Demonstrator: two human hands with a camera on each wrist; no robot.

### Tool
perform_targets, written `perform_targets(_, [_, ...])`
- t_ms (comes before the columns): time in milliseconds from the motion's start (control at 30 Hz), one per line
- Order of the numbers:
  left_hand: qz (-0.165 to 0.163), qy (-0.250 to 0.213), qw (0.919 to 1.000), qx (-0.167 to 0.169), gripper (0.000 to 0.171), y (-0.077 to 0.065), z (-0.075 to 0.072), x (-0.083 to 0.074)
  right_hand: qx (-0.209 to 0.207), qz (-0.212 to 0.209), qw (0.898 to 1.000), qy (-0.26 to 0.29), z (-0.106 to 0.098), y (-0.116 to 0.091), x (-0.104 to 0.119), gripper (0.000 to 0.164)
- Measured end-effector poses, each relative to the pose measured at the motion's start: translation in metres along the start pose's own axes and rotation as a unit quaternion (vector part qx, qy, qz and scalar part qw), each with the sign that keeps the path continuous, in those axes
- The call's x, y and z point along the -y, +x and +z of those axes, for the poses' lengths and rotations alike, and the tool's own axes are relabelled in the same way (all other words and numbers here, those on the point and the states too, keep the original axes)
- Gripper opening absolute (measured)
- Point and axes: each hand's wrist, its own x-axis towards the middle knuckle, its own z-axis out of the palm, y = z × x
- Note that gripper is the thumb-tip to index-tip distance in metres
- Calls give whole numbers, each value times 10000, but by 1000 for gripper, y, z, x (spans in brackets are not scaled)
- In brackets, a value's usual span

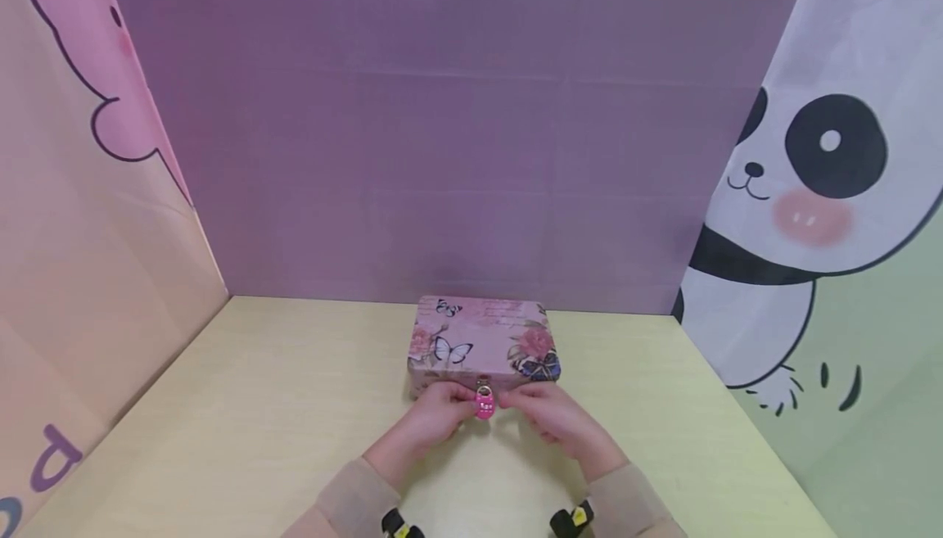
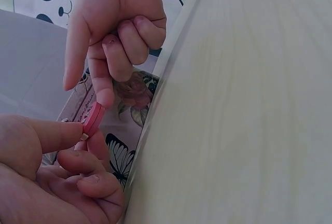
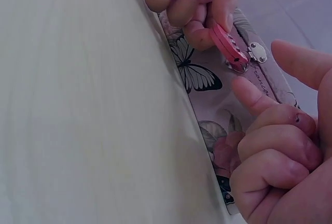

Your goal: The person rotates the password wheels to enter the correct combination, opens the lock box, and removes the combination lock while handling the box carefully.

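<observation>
A small pink combination padlock [image 1: 485,404] hangs by its shackle at the metal clasp [image 3: 257,52] on the front of a pink tin box [image 1: 479,325] with butterflies and flowers. My left hand [image 1: 440,409] pinches the padlock's body between thumb and index finger, the other fingers bent below it. Just right of the padlock is my right hand [image 1: 556,415], holding nothing. Its thumb and index finger stretch out with a gap between them, while the remaining fingers curl in. In the left wrist view, the right index fingertip [image 2: 105,98] is right at the padlock's end.
The box stands toward the back of a pale wooden table [image 1: 295,407], its lid down. Behind it rises a purple backdrop [image 1: 457,128]. A panda-printed panel [image 1: 818,194] flanks the table on the right, a pink printed one [image 1: 88,219] on the left.
</observation>
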Motion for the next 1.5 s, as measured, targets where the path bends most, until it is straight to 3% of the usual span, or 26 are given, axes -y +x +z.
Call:
perform_targets(667, [-43, -101, 9999, 46, 10, 0, 0, -2, -5, -380, 9991, -195, 16, 3, 1, 25])
perform_targets(1500, [58, 24, 10000, 48, 10, 2, 2, 2, -9, -8, 9997, 244, 25, 2, 1, 18])
